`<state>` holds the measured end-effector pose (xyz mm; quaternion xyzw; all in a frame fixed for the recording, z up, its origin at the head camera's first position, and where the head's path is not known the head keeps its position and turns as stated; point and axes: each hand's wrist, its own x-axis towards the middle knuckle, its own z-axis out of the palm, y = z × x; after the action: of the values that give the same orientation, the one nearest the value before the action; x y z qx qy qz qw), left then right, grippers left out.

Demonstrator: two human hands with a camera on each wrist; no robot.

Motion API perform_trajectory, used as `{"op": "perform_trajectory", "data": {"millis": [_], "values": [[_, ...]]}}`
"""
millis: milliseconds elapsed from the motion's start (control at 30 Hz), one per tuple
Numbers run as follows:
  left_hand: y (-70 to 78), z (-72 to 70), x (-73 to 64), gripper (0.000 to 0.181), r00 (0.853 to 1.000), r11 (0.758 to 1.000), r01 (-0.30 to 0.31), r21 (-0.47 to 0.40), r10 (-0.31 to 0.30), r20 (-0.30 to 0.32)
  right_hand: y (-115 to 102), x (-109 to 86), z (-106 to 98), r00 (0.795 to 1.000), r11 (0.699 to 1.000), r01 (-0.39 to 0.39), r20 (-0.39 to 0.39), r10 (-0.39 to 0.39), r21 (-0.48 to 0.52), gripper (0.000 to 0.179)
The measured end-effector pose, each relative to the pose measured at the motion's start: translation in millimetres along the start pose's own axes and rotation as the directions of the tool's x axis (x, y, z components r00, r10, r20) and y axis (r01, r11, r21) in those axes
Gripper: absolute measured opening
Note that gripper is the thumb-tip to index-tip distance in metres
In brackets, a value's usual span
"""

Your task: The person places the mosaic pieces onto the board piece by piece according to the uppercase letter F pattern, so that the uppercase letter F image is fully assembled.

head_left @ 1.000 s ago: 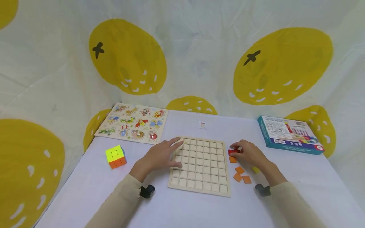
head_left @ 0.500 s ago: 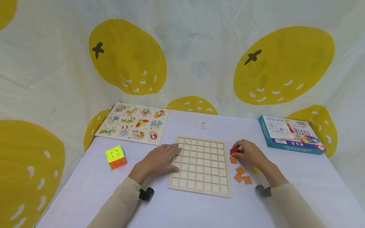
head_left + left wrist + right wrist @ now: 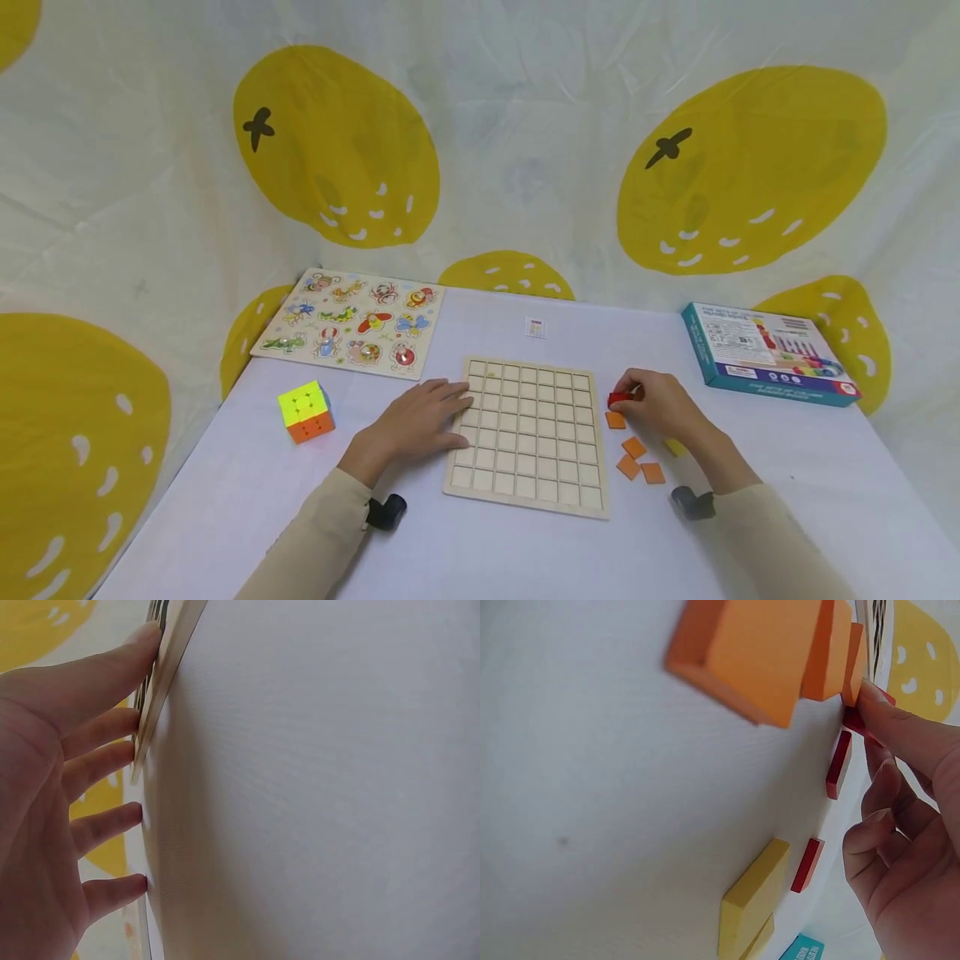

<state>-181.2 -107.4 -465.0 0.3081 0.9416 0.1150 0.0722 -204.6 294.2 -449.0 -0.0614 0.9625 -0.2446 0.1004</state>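
A wooden grid board (image 3: 528, 437) with square cells lies in the middle of the white table. My left hand (image 3: 412, 421) rests at the board's left edge, fingers spread and thumb touching the rim, as the left wrist view also shows. Just right of the board, my right hand (image 3: 663, 404) pinches red square tiles (image 3: 857, 721) between thumb and fingertips, partly covered by them. Several orange tiles (image 3: 633, 447) lie nearer me beside the board. Two more red tiles (image 3: 839, 765) and some yellow tiles (image 3: 754, 900) are under and beside the right hand.
A puzzle cube (image 3: 306, 412) stands left of my left hand. Behind it lies an insect puzzle board (image 3: 348, 321). At the back right is a teal-edged box (image 3: 768, 354). A small printed card (image 3: 536, 327) lies beyond the grid board, before a patterned cloth backdrop.
My left hand has drawn back slightly left, from over the cells to the board's edge. My right fingers have come together on the red tiles and shifted a little right.
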Motion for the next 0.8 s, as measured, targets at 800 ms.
{"op": "perform_trajectory", "data": {"millis": [800], "values": [[4.8,-3.0,-1.5,0.069,0.999,0.999,0.033,-0.042,-0.033,0.016,-62,14.7,4,0.988,0.903,0.15,-0.106,-0.117,0.402,0.03]]}}
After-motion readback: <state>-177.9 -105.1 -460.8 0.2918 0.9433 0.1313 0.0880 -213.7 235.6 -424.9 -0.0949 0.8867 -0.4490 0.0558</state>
